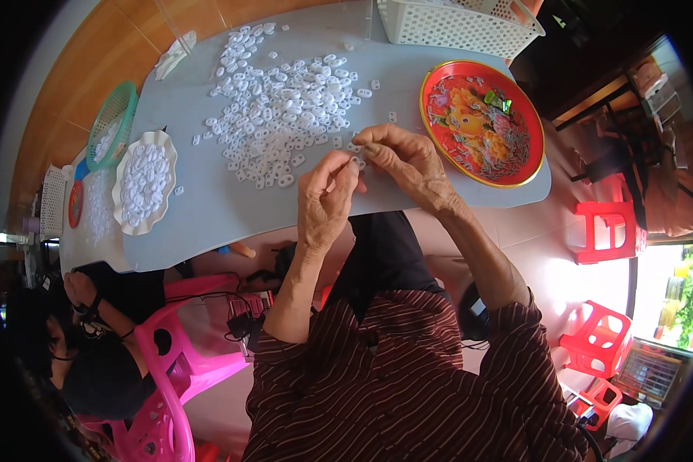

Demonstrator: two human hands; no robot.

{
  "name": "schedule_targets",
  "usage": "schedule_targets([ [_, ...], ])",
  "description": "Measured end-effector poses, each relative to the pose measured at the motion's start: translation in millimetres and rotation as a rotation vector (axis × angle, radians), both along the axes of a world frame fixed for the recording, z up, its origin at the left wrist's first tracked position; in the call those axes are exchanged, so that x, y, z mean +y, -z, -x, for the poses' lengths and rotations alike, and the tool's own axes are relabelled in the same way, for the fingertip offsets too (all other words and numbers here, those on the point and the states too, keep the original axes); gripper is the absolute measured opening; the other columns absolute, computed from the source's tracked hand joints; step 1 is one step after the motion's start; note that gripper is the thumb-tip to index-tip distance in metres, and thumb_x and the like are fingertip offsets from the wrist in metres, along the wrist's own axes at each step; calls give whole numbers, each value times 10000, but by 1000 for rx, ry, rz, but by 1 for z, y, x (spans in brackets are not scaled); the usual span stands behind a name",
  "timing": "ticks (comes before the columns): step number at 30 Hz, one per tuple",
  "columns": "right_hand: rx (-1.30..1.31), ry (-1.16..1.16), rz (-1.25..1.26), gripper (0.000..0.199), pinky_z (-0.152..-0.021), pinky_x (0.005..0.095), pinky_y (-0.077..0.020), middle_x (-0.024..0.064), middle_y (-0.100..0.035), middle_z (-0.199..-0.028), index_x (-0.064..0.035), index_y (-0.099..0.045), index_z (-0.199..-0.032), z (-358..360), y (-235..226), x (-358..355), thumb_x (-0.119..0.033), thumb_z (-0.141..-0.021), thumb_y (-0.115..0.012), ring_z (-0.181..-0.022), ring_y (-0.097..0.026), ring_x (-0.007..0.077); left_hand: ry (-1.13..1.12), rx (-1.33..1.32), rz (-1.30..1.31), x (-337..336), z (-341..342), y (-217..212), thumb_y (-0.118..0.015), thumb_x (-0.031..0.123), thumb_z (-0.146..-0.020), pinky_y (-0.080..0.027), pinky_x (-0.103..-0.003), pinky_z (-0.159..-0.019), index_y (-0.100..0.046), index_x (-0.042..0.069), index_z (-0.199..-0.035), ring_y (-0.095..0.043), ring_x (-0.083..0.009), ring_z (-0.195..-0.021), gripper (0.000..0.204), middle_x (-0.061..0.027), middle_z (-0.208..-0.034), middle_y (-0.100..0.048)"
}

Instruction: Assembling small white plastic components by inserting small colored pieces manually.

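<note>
Both my hands meet just above the near edge of the grey-blue table [200, 215]. My left hand [327, 199] is closed, pinching a small white plastic piece [359, 162] between thumb and fingertips. Right against it, my right hand [410, 168] has thumb and forefinger pinched together; whatever they hold is too small to make out. Beyond the hands spreads a heap of similar white plastic pieces [292, 104], each with small holes. To the right lies a round red tray [530, 104] with a flower print, holding many small metal pins [508, 146] and a green wrapper [498, 101].
At left stand a scalloped white dish [171, 158] of white pieces and a green basket [133, 98]. A white perforated basket [454, 35] sits at the far edge. A person [104, 339] sits lower left by a pink chair [181, 362]; red stools [604, 231] stand right.
</note>
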State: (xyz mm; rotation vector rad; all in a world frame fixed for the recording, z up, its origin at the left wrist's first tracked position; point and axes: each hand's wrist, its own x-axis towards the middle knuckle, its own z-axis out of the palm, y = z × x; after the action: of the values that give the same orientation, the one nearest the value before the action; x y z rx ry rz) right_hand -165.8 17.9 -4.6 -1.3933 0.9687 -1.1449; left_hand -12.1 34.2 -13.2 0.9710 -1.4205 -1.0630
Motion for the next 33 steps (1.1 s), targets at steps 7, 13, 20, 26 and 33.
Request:
schedule_targets([
  [7, 106, 21, 10, 162, -688, 239, -466, 14, -620, -756, 11, -617, -883, 1, -5, 2, -149, -893, -600, -732, -541, 69, 8, -26, 2, -1, 2, 1, -529, 76, -890, -428, -232, -534, -542, -22, -852, -530, -88, -586, 106, -31, -664, -555],
  [13, 125, 81, 46, 170, -598, 205, -417, -21, -565, -691, -5, -618, -857, -4, -3, 3, -169, -900, -598, -649, -476, 39, -58, -166, 139, 0, 2, 3, -532, 90, -899, -399, -229, -507, -550, -17, -867, -499, -78, -568, 113, -17, -648, -547],
  [20, 129, 76, -29, 169, -661, 228, -463, 11, -601, -707, 9, -623, -891, -3, 0, 2, -160, -881, -618, -692, -537, 58, -77, -45, 85, -1, 1, -2, -516, 111, -921, -391, -224, -530, -567, -15, -910, -481, -70, -602, 137, -10, -647, -532],
  [26, -84, 16, 65, 107, -688, 226, -464, 8, -614, -785, -3, -603, -910, -3, 7, 2, -96, -861, -620, -722, -547, 75, -42, -195, 48, 4, -4, 0, -508, 188, -926, -376, -225, -565, -583, -7, -919, -466, -65, -639, 210, 7, -712, -552],
  [33, -205, 92, -131, 99, -675, 221, -468, 30, -613, -781, 12, -592, -893, -1, 0, 7, -76, -850, -579, -709, -552, 70, -288, -479, 440, -31, -37, -6, -557, 46, -865, -461, -340, -602, -591, 16, -932, -564, -240, -681, 81, -110, -765, -594],
])
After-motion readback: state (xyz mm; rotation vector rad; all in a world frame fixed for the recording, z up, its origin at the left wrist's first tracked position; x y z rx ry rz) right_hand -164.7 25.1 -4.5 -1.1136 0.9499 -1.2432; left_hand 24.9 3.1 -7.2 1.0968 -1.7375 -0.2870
